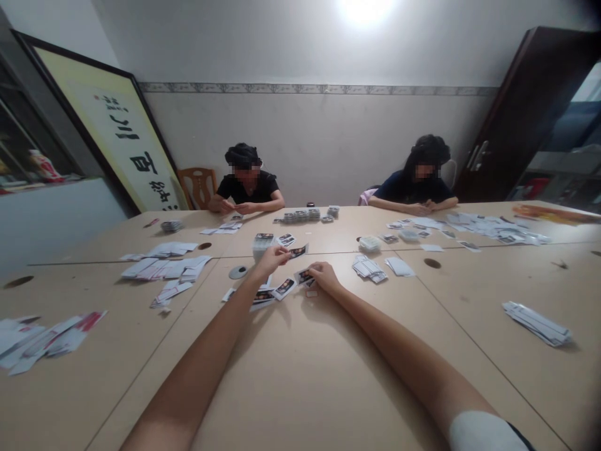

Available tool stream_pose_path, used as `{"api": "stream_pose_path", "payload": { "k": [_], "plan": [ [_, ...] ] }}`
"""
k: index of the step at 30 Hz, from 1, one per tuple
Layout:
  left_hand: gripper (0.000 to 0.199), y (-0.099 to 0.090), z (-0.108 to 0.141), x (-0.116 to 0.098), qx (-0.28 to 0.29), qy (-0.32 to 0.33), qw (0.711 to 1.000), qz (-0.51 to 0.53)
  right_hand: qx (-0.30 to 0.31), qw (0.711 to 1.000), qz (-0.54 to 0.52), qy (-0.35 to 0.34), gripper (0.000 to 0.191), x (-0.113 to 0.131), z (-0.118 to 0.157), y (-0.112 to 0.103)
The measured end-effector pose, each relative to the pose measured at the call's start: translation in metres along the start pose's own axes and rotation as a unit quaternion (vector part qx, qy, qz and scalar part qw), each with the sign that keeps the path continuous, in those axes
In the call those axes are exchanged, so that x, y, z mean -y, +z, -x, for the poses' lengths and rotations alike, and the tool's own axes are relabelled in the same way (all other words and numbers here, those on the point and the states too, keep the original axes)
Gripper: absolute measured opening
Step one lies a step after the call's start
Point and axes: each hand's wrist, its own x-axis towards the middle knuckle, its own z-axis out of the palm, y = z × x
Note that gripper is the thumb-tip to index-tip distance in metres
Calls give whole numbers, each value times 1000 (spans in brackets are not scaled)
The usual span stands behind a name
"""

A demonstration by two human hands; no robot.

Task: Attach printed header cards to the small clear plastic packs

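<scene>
My left hand [273,258] pinches a small photo card [298,251] with a dark picture and a pale border, held a little above the table. In my right hand [323,275] is another photo card [303,275], gripped near its right edge by closed fingers. Just left of it lies a loose photo card [284,288], beside a spread of similar cards [263,295] partly hidden by my left forearm. Behind my left hand stands a stack of cards [263,241], with another loose card [286,239] next to it.
White paper slips [164,268] lie to the left, and more slips [370,268] to the right. A bundle of white strips [538,324] rests at far right. Rows of card stacks [300,216] stand across the table [300,382]. Two people [246,185] sit opposite.
</scene>
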Motion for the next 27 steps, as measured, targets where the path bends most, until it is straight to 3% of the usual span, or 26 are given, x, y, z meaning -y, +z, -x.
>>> {"api": "stream_pose_path", "payload": {
  "k": [4, 8, 13, 16, 20, 27],
  "plan": [
    [23, -4, 7, -27, -9, 65, 997, -51, -19, 999, 14, -30, 25, 8, 2, -3],
    [22, -3, 22, -58, -7, 122, 989, -84, -41, 994, -43, -90, 22, 28, 1, -18],
    [27, 0, 46, -95, 8, 181, 977, -115, 3, 970, -156, -184, 41, 70, 0, -34],
    [27, 0, 58, -110, -1, 196, 971, -138, 13, 956, -187, -224, 29, 87, 4, -39],
    [14, -4, 72, -126, -35, 211, 959, -186, -2, 949, -190, -252, 20, 93, 7, -44],
    [9, -1, 89, -143, -82, 244, 935, -244, -32, 944, -144, -296, 26, 94, 4, -47]
  ]
}}
